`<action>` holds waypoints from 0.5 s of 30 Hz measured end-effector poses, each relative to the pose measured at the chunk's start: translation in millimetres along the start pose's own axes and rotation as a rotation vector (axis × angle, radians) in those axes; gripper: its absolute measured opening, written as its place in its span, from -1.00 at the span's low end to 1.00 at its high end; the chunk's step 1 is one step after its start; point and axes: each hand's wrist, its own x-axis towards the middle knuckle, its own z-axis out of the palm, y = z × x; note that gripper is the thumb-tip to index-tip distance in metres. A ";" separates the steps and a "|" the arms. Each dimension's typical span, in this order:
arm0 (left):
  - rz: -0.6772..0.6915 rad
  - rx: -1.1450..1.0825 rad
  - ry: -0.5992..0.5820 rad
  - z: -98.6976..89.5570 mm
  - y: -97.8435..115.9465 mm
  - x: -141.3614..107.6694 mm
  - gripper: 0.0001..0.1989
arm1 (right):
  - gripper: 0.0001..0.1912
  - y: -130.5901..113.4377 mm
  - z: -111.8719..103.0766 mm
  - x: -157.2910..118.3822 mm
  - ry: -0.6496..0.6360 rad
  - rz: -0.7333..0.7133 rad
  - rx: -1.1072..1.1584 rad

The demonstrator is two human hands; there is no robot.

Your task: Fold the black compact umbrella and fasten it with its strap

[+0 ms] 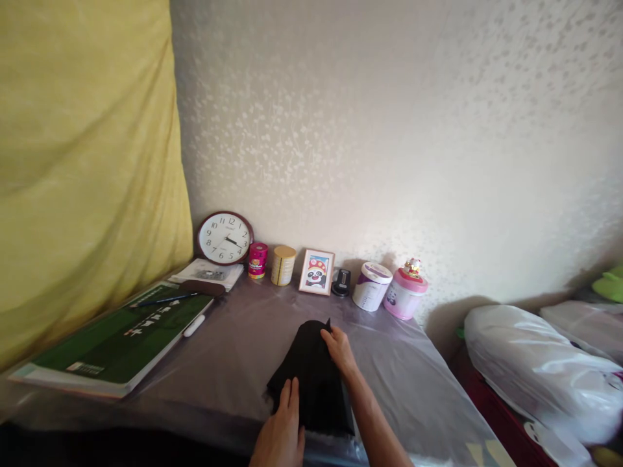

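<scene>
A piece of black cloth (316,383), dark and hard to read in its folds, lies near the front of the table. My right hand (339,353) pinches its far right edge, where a small pointed corner sticks up. Resting at its near left side is my left hand (282,425), with the fingers stretched out along the cloth. Part of the cloth's right side is hidden by my right hand and wrist.
A green book (117,337) with a pen lies left, beside a white marker (193,325). Along the wall stand a clock (225,238), a pink tin (257,261), a yellow canister (283,266), a panda picture frame (317,272) and white tubs (372,287). Plastic-wrapped bundles (540,370) are at right.
</scene>
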 end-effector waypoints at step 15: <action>0.033 0.006 0.057 6.1 -14.3 -6.4 -0.43 | -0.73 -18.3 35.0 -8.4 -0.272 -0.034 -0.100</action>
